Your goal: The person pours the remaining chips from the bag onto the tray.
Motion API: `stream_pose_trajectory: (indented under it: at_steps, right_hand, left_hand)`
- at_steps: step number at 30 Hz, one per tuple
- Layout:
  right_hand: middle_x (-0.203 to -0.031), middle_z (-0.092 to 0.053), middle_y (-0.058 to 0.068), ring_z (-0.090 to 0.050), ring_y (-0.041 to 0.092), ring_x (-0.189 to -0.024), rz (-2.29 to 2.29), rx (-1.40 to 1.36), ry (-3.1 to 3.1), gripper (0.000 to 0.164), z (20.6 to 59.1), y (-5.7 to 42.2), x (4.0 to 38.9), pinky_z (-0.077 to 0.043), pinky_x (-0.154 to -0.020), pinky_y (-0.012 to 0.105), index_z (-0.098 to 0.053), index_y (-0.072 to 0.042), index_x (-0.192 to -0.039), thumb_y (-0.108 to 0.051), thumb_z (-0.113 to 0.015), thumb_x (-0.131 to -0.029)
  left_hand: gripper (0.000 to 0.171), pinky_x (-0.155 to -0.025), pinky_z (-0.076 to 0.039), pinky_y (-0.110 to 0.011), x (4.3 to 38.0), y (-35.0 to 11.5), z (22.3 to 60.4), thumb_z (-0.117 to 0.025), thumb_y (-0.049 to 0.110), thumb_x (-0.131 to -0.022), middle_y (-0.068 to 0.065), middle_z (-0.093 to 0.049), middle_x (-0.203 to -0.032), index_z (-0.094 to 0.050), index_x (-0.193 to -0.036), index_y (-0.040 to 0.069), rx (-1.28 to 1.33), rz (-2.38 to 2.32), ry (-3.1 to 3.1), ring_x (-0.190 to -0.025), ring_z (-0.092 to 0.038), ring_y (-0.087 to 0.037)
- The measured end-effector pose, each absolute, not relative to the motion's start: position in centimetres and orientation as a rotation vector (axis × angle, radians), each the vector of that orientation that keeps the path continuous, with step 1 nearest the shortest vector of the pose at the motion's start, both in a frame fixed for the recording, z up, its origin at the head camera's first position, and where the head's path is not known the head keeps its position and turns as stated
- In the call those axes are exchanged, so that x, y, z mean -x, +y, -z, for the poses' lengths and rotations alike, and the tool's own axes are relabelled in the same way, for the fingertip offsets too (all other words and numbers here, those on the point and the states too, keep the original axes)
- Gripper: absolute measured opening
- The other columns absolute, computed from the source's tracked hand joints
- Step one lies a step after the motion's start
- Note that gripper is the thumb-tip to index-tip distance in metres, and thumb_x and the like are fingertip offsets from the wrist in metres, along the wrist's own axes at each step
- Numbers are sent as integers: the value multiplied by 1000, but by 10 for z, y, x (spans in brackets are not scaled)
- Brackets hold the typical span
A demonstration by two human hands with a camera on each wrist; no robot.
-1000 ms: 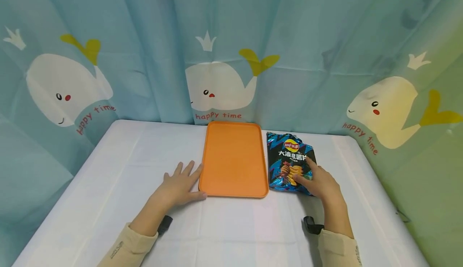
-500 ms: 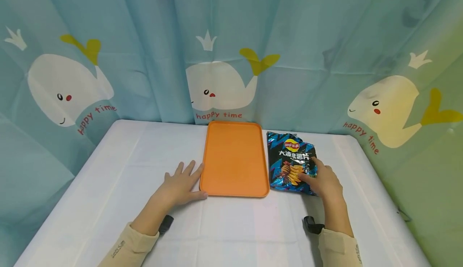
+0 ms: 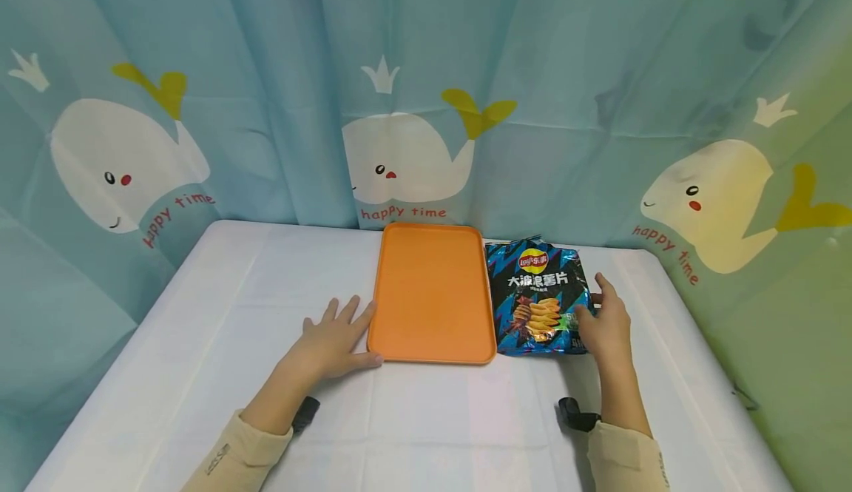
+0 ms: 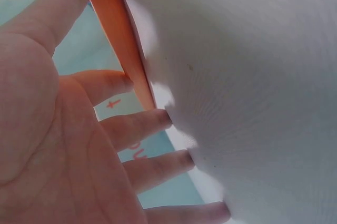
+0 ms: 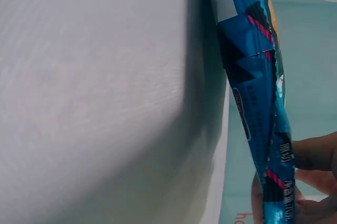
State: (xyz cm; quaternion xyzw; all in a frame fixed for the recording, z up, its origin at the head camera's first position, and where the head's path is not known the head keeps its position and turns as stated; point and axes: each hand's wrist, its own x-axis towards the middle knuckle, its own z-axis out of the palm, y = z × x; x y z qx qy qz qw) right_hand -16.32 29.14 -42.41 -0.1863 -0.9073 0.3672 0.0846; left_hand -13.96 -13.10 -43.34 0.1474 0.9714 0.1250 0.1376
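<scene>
An orange tray (image 3: 431,296) lies on the white-covered table. My left hand (image 3: 329,344) rests beside its near left corner, fingers spread, with the thumb and index fingertip at the tray's edge. In the left wrist view the tray's side (image 4: 124,45) runs past those fingertips. Right of the tray is a blue and black bag of potato chips (image 3: 535,300), front facing up. My right hand (image 3: 607,322) pinches the bag's right edge. The right wrist view shows the bag side-on (image 5: 258,92), with the thumb (image 5: 316,153) on its front and a finger (image 5: 256,197) behind.
A blue-green curtain (image 3: 286,107) printed with whales hangs right behind the table (image 3: 279,270) and along both sides. Black wrist mounts (image 3: 577,414) stick out near both sleeves.
My right hand has slid from the bag's front to its right edge and now pinches it. The bag has spread flatter and shifted slightly left against the tray. The left hand stays put.
</scene>
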Motion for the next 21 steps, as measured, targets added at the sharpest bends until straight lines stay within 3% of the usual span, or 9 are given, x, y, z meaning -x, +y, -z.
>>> stream_pose_trajectory:
  at_steps: [6,9,13,21]
  right_hand:
    - [-137,-58,25,-58,40,-119,-1211,580,-2571,57,420,292,162,-48,-99,54,-38,-16,-155,-16,-55,-101]
    - [-129,-66,19,-63,30,-108,-1242,569,-2492,48,415,290,162,-52,-88,39,-49,-19,-148,-19,-56,-101]
    - [-123,-69,13,-60,16,-98,-1276,559,-2389,43,406,285,160,-47,-77,20,-57,-24,-142,-20,-58,-99]
    - [-115,-71,12,-59,8,-87,-1300,418,-2242,39,390,274,151,-48,-71,12,-63,-28,-135,-16,-62,-98]
  left_hand:
    - [95,-100,-24,-82,140,-130,431,-69,60,-85,-22,-26,-162,-29,-158,14,-416,-364,2805,-145,-20,-55]
    - [95,-100,-24,-82,139,-130,431,-68,61,-85,-22,-25,-162,-28,-158,14,-412,-356,2806,-145,-20,-55]
    - [95,-100,-24,-82,139,-130,430,-68,61,-85,-22,-26,-162,-29,-158,14,-413,-365,2808,-145,-20,-55]
    - [94,-99,-24,-82,138,-130,430,-69,60,-86,-23,-26,-161,-30,-158,13,-427,-369,2816,-145,-20,-56]
